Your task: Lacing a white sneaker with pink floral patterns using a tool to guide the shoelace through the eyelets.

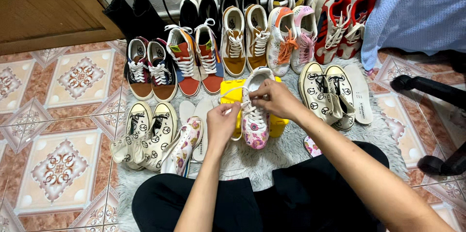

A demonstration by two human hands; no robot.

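The white canvas sneaker with a pink floral toe (256,115) sits on a yellow plastic block (232,92) on the grey shaggy rug (286,152), just ahead of the person's knees. Its long axis runs straight away from the body, toe nearest. The white shoelace (237,90) loops out leftward over the block. The right hand (274,100) sits on top of the sneaker's lacing, fingers pinched closed on the lace near the upper eyelets. The left hand (222,124) is just left of the shoe, fingers closed on the lace's other end. Both touch it, the right being nearer the tongue. The matching floral sneaker (183,145) lies tilted to the left, beside cream sneakers with peace signs (145,137). Loose white insoles (200,115) lie between. Rows of other shoes line the wall beyond.
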